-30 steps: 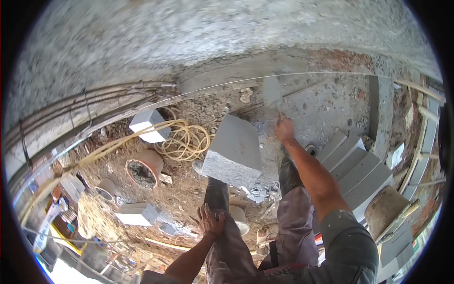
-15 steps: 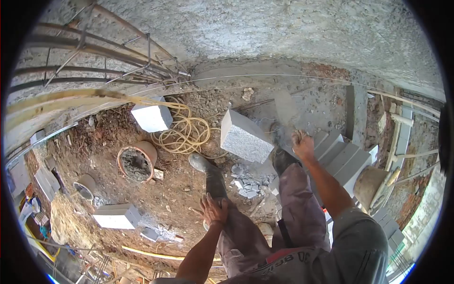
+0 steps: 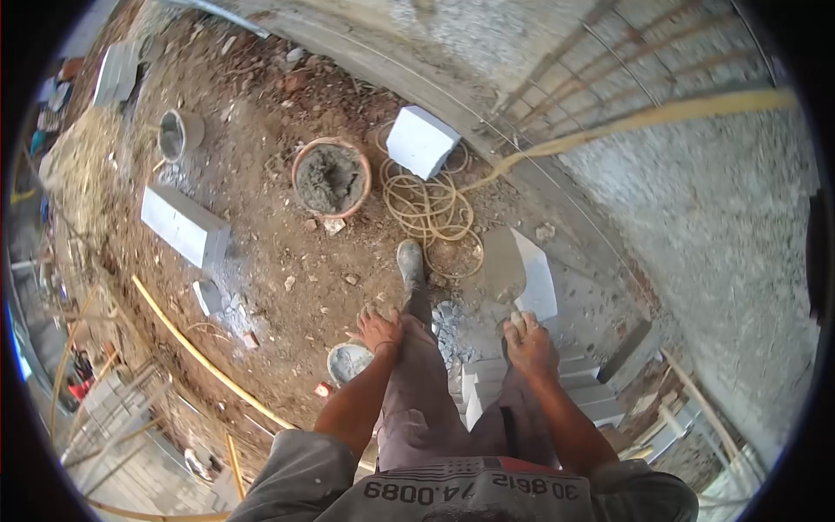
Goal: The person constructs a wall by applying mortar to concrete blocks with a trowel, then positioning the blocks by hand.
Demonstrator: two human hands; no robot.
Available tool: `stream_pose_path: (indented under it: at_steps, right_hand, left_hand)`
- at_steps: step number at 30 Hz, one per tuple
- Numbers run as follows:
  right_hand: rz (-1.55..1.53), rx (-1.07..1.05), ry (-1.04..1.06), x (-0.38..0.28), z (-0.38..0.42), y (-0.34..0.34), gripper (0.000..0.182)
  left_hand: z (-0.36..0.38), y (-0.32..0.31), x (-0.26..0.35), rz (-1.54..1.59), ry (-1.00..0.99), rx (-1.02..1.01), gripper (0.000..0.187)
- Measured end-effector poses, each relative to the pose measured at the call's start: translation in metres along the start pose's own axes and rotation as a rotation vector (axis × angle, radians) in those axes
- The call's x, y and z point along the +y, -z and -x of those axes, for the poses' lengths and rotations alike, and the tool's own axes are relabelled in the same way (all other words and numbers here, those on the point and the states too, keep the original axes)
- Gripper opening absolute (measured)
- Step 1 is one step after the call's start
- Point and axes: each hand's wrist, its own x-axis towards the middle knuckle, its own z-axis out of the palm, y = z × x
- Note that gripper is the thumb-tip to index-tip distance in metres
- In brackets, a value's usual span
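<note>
My right hand (image 3: 531, 348) is closed round the handle of a trowel (image 3: 504, 266). The trowel's broad grey blade lies over part of a white block (image 3: 537, 283) in front of my right leg. My left hand (image 3: 377, 331) rests on my left knee with its fingers spread, holding nothing. Ahead of my left boot (image 3: 410, 263) are a coiled yellow hose (image 3: 428, 207) and an orange-rimmed bucket of wet mortar (image 3: 330, 179).
A white block (image 3: 423, 142) stands by the hose, another (image 3: 184, 226) lies at left. A grey bucket (image 3: 180, 136) stands beyond it. Stacked blocks (image 3: 565, 387) lie beside my right leg. A rough wall (image 3: 678, 200) and a rebar frame (image 3: 644, 65) are at right.
The view has swung left, bringing the mortar bucket nearer the centre. The trowel blade now overlaps the block in front of my right leg. My left hand stays on my knee.
</note>
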Motion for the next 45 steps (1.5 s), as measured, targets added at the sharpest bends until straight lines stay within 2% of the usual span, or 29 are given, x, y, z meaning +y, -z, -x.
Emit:
stream_pose_path:
  at_steps: [1, 3, 5, 9, 11, 12, 15, 16, 18, 22, 24, 25, 27, 28, 29, 31, 32, 33, 34, 35, 36, 37, 38, 39, 41, 42, 43, 44, 45]
  right_hand:
    - [0.025, -0.014, 0.031, -0.008, -0.013, -0.011, 0.036]
    - [0.075, -0.053, 0.444, -0.016, -0.036, -0.042, 0.042]
    - [-0.193, -0.474, -0.082, -0.074, -0.065, -0.056, 0.041]
    - [-0.372, -0.607, 0.035, -0.172, -0.133, -0.119, 0.030]
    - [-0.477, -0.630, -0.005, -0.219, -0.165, -0.165, 0.026]
    - [-0.533, -0.652, -0.061, -0.237, -0.181, -0.192, 0.024]
    - [-0.582, -0.694, -0.138, -0.276, -0.240, -0.274, 0.015]
    - [-0.611, -0.658, -0.203, -0.287, -0.259, -0.299, 0.016]
    - [-0.637, -0.535, -0.299, -0.294, -0.283, -0.344, 0.019]
    - [-0.657, -0.435, -0.310, -0.271, -0.281, -0.366, 0.033]
    - [-0.562, -0.446, -0.332, -0.270, -0.249, -0.329, 0.061]
    - [-0.649, -0.408, -0.331, -0.246, -0.238, -0.324, 0.061]
    - [-0.771, -0.425, -0.371, -0.181, -0.222, -0.312, 0.061]
    - [-0.738, -0.430, -0.426, -0.157, -0.216, -0.295, 0.060]
    - [-0.713, -0.438, -0.498, -0.134, -0.209, -0.278, 0.060]
    - [-0.591, -0.451, -0.538, -0.049, -0.200, -0.252, 0.059]
    - [-0.520, -0.438, -0.561, -0.039, -0.187, -0.227, 0.054]
    - [-0.475, -0.467, -0.568, -0.010, -0.178, -0.212, 0.046]
    - [-0.464, -0.480, -0.587, 0.016, -0.177, -0.201, 0.042]
    - [-0.399, -0.459, -0.633, -0.001, -0.164, -0.187, 0.042]
    - [-0.420, -0.468, -0.627, -0.004, -0.151, -0.178, 0.045]
    - [-0.434, -0.470, -0.628, -0.010, -0.141, -0.171, 0.047]
    - [-0.500, -0.487, -0.636, -0.023, -0.129, -0.172, 0.052]
    - [-0.559, -0.493, -0.655, -0.032, -0.108, -0.169, 0.058]
    - [-0.677, -0.664, -0.663, -0.055, -0.068, -0.176, 0.075]
    - [-0.702, -0.807, -0.662, -0.091, -0.044, -0.178, 0.085]
    - [-0.725, -0.852, -0.750, -0.150, -0.023, -0.175, 0.087]
    - [-1.012, -0.880, -0.839, -0.192, -0.009, -0.181, 0.087]
    - [-1.155, -0.914, -0.694, -0.235, 0.004, -0.182, 0.086]
  left_hand:
    - [-0.012, -0.003, -0.014, 0.041, 0.118, -0.009, 0.074]
    - [-0.030, -0.017, -0.056, 0.195, 0.151, 0.096, 0.069]
    - [-0.043, -0.016, -0.090, 0.375, 0.199, -0.165, 0.065]
    - [-0.045, -0.056, -0.158, 0.484, 0.120, -0.174, 0.057]
    - [-0.033, -0.047, -0.177, 0.843, 0.055, -0.235, 0.048]
    - [-0.027, -0.043, -0.181, 0.850, 0.053, -0.210, 0.042]
    - [-0.015, -0.071, -0.215, 0.989, 0.318, -0.296, 0.050]
    - [-0.012, -0.074, -0.222, 0.984, 0.311, -0.317, 0.050]
    - [-0.004, -0.076, -0.227, 1.181, 0.482, -0.396, 0.057]
    - [-0.013, -0.060, -0.226, 1.220, 0.537, -0.499, 0.069]
    - [-0.029, -0.050, -0.221, 1.221, 0.502, -0.479, 0.068]
    - [-0.036, -0.047, -0.217, 1.220, 0.469, -0.458, 0.067]
    - [-0.053, -0.028, -0.198, 1.168, 0.407, -0.350, 0.049]
    - [-0.061, -0.021, -0.190, 1.161, 0.408, -0.326, 0.047]
    - [-0.070, -0.030, -0.196, 1.074, 0.298, -0.341, 0.057]
    - [-0.074, 0.019, -0.165, 1.046, 0.235, -0.278, 0.049]
    - [-0.083, -0.013, -0.175, 1.071, 0.193, -0.248, 0.044]
    - [-0.080, -0.003, -0.161, 1.321, 0.438, -0.320, 0.041]
    - [-0.085, -0.031, -0.164, 1.355, 0.446, -0.221, 0.040]
    - [-0.089, -0.012, -0.146, 1.507, 0.552, -0.179, 0.043]
    - [-0.095, -0.010, -0.139, 1.496, 0.503, -0.148, 0.049]
    - [-0.099, 0.019, -0.114, 1.482, 0.335, -0.002, 0.052]
    - [-0.091, 0.066, -0.088, 1.456, 0.175, 0.131, 0.056]
    - [-0.079, 0.111, -0.073, 1.469, 0.174, 0.131, 0.056]
    - [-0.060, 0.186, -0.039, 1.146, -0.246, 0.209, 0.061]
    - [-0.044, 0.194, -0.026, 1.165, -0.318, 0.141, 0.061]
    - [-0.032, 0.204, -0.020, 0.926, -0.554, 0.154, 0.061]
    - [-0.022, 0.214, -0.024, 0.678, -0.802, 0.190, 0.060]
    - [-0.025, 0.136, -0.059, 0.686, -0.940, 0.132, 0.060]
